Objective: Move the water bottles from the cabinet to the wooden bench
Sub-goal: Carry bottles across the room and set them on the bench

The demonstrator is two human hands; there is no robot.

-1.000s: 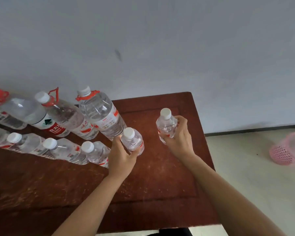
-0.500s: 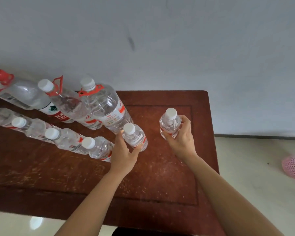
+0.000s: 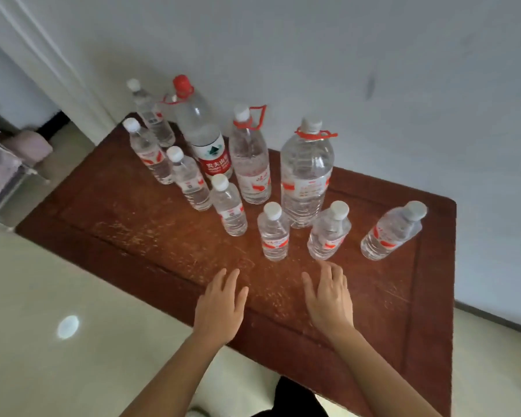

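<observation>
Nearest to me, my left hand [image 3: 220, 308] and my right hand [image 3: 328, 299] hang flat and open over the front part of the desk [image 3: 151, 242], palms down, fingers spread, gripping nothing. Just beyond my fingertips stand two small bottles: the one with the red label band [image 3: 273, 233] lies ahead between my two hands, a little nearer the right, and its neighbour [image 3: 329, 231] lies straight ahead of my right hand. Both stand with the long axis up and the white caps on top, close together but not touching as far as I can tell. A third small bottle [image 3: 391, 231] stands well to the right, nearer my right hand than my left. I judge these bottles are already delivered, so my next move turns away from them, back toward the cabinet, which I cannot see here.

Further off, more small bottles run in a slanted line to the left, and behind them three large bottles [image 3: 306, 173] stand near the wall [image 3: 373, 55]. The desk top is dark red wood, scuffed pale in patches. The floor [image 3: 57, 296] is pale and glossy
</observation>
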